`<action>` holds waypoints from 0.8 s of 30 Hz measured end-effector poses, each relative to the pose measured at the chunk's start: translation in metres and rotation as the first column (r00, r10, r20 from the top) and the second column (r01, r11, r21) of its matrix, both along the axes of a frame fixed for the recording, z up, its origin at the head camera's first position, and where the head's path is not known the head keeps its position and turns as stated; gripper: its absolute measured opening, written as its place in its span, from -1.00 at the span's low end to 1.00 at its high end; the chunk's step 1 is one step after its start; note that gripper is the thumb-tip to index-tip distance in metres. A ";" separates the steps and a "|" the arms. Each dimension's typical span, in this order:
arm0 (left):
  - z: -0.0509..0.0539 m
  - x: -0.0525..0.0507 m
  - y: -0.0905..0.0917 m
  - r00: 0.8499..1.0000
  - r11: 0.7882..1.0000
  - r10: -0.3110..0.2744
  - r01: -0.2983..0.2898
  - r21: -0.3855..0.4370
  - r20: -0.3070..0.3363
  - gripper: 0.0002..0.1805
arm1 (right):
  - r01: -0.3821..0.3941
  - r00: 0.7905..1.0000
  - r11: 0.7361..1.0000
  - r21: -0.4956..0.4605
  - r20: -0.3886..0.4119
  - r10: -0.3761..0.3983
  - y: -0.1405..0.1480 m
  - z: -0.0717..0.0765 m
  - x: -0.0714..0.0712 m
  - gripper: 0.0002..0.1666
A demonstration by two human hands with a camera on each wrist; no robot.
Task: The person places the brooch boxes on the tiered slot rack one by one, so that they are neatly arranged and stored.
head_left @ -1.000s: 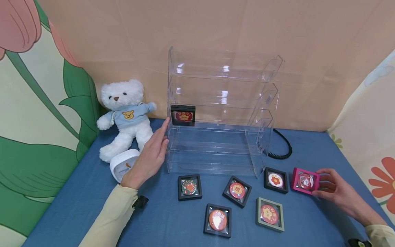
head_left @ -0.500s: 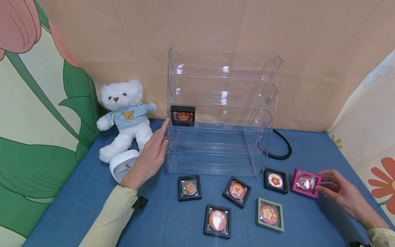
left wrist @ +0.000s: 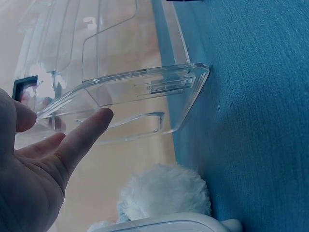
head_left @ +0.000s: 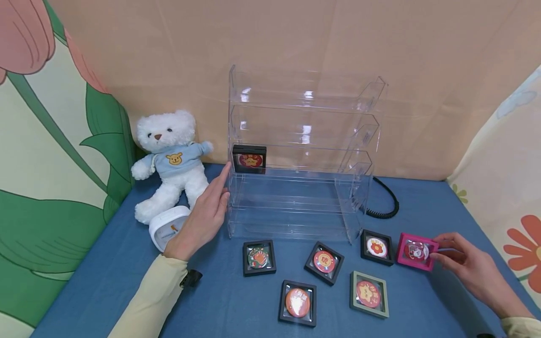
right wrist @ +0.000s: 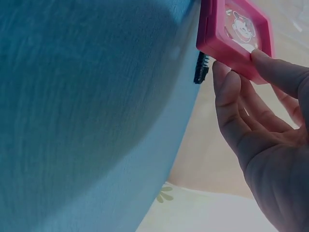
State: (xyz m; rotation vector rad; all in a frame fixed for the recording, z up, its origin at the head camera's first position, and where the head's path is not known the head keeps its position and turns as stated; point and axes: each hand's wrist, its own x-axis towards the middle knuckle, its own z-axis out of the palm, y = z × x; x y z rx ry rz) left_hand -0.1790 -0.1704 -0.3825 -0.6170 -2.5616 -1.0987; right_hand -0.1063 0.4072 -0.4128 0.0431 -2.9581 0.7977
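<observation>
Head view, from near to far: on the blue cloth (head_left: 236, 310) lay an orange-badged black frame (head_left: 297, 303) and, to its right, a pale green frame (head_left: 369, 295). Behind them, well apart, lay a green-and-red-badged frame (head_left: 259, 257) and a turned black frame (head_left: 324, 263). At right, the right hand (head_left: 473, 270) pinched the magenta frame (head_left: 417, 252) by its right edge, between thumb and fingers; whether the frame touched the cloth could not be told. Just beside it lay a flower-badged black frame (head_left: 377, 247). At left, the left hand (head_left: 199, 223) rested against the left side of the clear tiered stand (head_left: 291, 190), its fingers straight and, in the left wrist view, spread apart. This hand partly covered a tilted white clock-like object (head_left: 162, 230). At the left end of a middle tier, the stand bore a red-badged black frame (head_left: 250, 160). A coiled black cord (head_left: 391, 205) curved beyond the stand's right side. Farther back, left of the stand, a white toy bear (head_left: 172, 157) in a blue top leaned near the peach-coloured backdrop (head_left: 296, 33).
</observation>
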 end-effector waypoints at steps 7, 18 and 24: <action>0.000 0.000 0.000 1.000 1.000 0.001 -0.001 0.003 -0.005 -0.28 | -0.002 0.999 1.000 0.019 -0.047 0.002 -0.004 0.002 0.004 -0.52; 0.000 0.000 -0.001 1.000 1.000 -0.007 0.007 0.006 -0.004 -0.28 | 0.023 0.987 1.000 0.011 -0.161 -0.021 -0.011 0.011 0.009 -0.52; -0.001 -0.001 -0.001 1.000 1.000 -0.005 0.005 0.005 -0.010 -0.28 | 0.020 0.977 0.999 -0.045 -0.212 -0.029 -0.021 0.020 0.013 -0.52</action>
